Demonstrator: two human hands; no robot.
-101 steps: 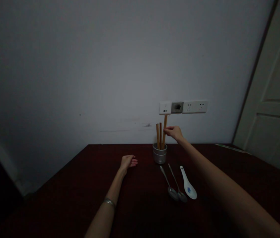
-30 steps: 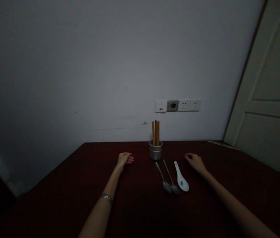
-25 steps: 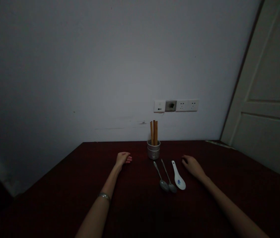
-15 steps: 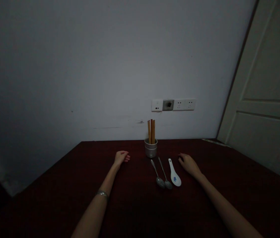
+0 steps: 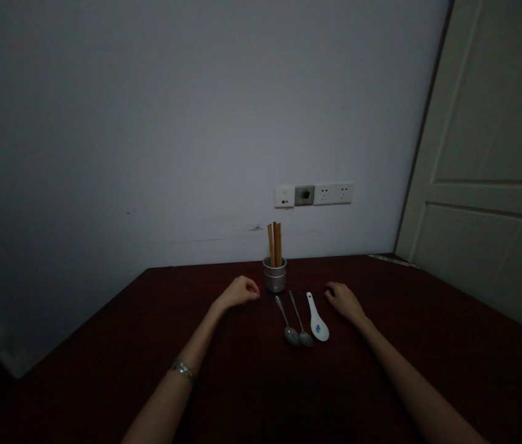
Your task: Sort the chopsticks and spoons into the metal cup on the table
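Dimly lit; dark red table (image 5: 242, 394) against a pale wall (image 5: 196, 123); left hand (image 5: 240, 291) lies to the left of the cup, near it and apart; its fingers bend in a loose, half-open curl, nothing seen in its grasp; bracelet (image 5: 182, 369) on that forearm, metallic in look. Right hand (image 5: 343, 299) lies palm down to the right, fingers slightly bent and relaxed, nothing seen in its hold; nearest to it, the white spoon (image 5: 319, 330), just beside and apart, with a blue mark in the bowl. Cup (image 5: 275, 282) stands upright towards the far edge, between the hands and beyond them; chopsticks (image 5: 275, 245) rise from it in a close bunch, a few leaning slightly left. Nearer than the cup, two metal spoons: left spoon (image 5: 291, 336) and middle spoon (image 5: 306, 339), handles pointing away, bowls close together; whether these touch, cannot tell. Sockets (image 5: 334, 193) on the wall, above and right of the cup; panelled door (image 5: 487, 142) at far right.
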